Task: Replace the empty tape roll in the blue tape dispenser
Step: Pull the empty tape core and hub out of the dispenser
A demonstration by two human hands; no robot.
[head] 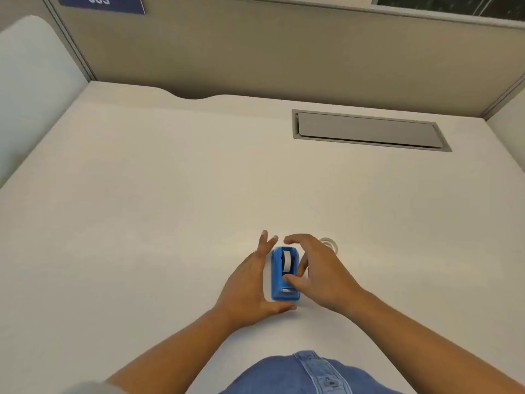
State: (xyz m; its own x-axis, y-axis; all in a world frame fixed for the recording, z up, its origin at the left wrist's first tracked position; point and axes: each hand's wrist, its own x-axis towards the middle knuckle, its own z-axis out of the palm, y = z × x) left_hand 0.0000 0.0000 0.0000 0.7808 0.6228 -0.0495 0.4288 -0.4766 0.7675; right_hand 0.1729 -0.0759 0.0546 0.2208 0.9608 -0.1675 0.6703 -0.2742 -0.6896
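Denim shirt [306, 373] at bottom edge. Left hand [250, 282] open, fingers flat along the blue tape dispenser's [285, 275] left side. Right hand [318, 268] spread open, cupped over its right side, thumb on top. Dispenser sits on surface [142, 223] between hands. Clear tape roll [329, 243] just beyond right hand.

A blue tape dispenser [285, 275] stands near the worktop's [142, 209] front edge between 2 open hands: the left grip [250, 285] flanks it, the right grip's [318, 268] thumb touches its top. A clear roll [329, 243] lies just beyond the right grip.
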